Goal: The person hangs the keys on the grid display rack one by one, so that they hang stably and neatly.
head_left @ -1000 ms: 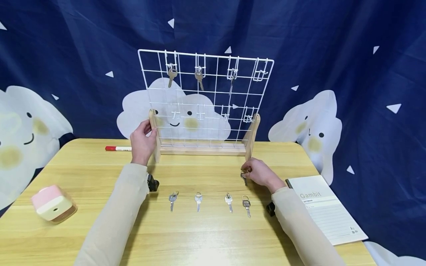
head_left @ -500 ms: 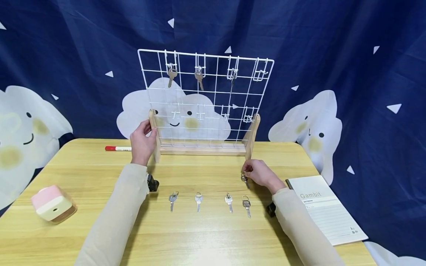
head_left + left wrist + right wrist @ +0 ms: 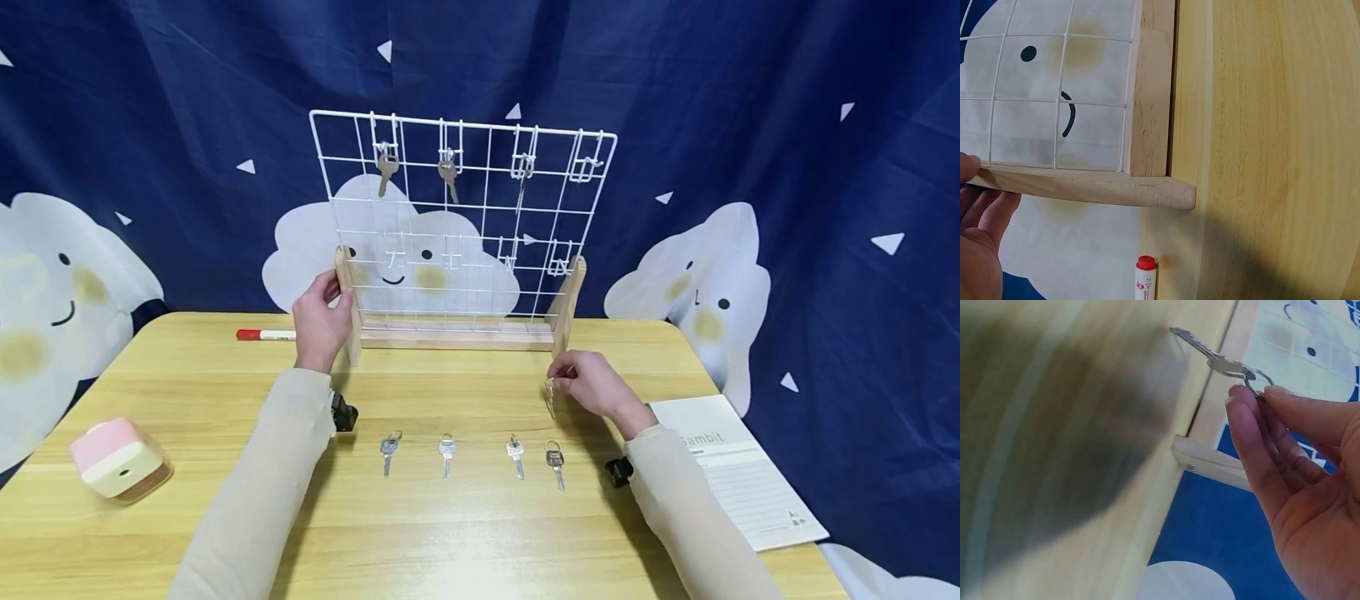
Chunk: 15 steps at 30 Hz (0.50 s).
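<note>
Two hands work at the table [image 3: 465, 533]: the left hand [image 3: 321, 321] grips the rack [image 3: 461, 221] by its left wooden post, while the right hand [image 3: 592, 387] pinches a key [image 3: 1210, 357] by its ring, lifted near the right post. Four keys [image 3: 472, 452] lie in a row nearer, with a notebook [image 3: 738, 475] at right.

Head cam: high, near edge of the table [image 3: 465, 533], facing forward and slightly down. Wide framing, takes in both sleeves, the wire rack [image 3: 461, 225] at the far side and the blue backdrop [image 3: 750, 100] behind.

Left wrist cam: very close, rolled sideways, aimed past the left hand [image 3: 979, 244] at the rack's left wooden foot [image 3: 1085, 185], with the red marker [image 3: 1145, 278] at its frame edge. Shares that foot, the lower grid and the marker [image 3: 264, 335] with the head view.

Right wrist cam: very close, tilted, looking along the right hand [image 3: 1304, 481] toward the rack's right end; table side blurred. Shares the key [image 3: 1216, 359] in the fingers and the right foot with the head view.
</note>
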Tool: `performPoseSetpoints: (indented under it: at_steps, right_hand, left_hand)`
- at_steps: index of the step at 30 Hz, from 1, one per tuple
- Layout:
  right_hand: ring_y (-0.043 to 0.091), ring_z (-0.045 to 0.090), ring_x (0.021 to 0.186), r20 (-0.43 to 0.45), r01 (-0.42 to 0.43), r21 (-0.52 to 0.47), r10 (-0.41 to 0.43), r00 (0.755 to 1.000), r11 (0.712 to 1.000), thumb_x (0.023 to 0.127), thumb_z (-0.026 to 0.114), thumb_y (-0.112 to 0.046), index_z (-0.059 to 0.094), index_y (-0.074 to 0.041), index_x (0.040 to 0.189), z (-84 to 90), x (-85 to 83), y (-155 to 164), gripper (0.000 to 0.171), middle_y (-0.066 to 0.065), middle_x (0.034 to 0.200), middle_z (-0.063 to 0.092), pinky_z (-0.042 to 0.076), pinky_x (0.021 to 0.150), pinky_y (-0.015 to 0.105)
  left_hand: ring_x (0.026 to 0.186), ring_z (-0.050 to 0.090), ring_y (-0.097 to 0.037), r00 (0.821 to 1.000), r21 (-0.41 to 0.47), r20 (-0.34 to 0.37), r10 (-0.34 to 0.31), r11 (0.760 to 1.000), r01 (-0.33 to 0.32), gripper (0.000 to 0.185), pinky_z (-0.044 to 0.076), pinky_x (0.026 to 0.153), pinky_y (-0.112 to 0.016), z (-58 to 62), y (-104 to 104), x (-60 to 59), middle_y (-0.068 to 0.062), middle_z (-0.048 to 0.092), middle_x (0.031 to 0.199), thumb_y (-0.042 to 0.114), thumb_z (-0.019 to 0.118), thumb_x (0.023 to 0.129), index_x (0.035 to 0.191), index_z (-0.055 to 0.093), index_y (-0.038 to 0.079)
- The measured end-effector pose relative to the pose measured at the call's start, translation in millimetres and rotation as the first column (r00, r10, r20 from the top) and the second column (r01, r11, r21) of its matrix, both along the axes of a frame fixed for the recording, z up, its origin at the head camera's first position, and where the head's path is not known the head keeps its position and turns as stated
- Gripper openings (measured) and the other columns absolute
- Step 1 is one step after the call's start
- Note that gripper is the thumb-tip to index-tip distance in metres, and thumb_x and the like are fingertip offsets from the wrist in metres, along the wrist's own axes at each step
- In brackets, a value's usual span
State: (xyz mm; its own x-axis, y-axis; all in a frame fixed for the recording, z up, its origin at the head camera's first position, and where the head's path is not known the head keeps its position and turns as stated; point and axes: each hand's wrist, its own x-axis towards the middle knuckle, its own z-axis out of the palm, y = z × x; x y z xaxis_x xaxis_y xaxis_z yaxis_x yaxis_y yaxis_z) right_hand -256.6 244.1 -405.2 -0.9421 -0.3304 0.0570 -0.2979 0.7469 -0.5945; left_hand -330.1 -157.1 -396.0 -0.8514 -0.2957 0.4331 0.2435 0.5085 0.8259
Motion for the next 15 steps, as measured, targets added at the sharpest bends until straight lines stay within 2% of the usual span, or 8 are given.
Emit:
performPoseSetpoints:
  at_steps: [9, 15]
  right_hand:
    - [0.018, 0.062, 0.078, -0.046, 0.012, -0.035, -0.014, 0.999, 0.999, 0.088, 0.067, 0.004, 0.070, -0.004, 0.093, 17.8, 5.4, -5.0, 0.010, 0.002, 0.084, 0.067, 0.055, 0.072, 0.034]
    - [0.018, 0.063, 0.078, -0.125, 0.015, -0.090, -0.026, 0.992, 0.996, 0.087, 0.070, 0.003, 0.071, -0.003, 0.092, 27.1, 7.5, -9.5, 0.008, 0.003, 0.084, 0.067, 0.055, 0.070, 0.035]
  left_hand:
    - [0.116, 0.060, -0.029, 1.000, 0.000, 0.000, 0.000, 1.000, 0.000, 0.038, 0.049, 0.100, -0.033, 0.3, 0.5, -0.8, -0.020, 0.062, 0.127, 0.006, 0.062, 0.096, 0.133, 0.058, 0.000]
    - [0.117, 0.060, -0.029, 1.000, 0.010, 0.003, -0.003, 1.000, 0.003, 0.037, 0.049, 0.100, -0.034, -0.5, 0.2, -0.9, -0.020, 0.062, 0.127, 0.006, 0.062, 0.096, 0.133, 0.059, 0.000]
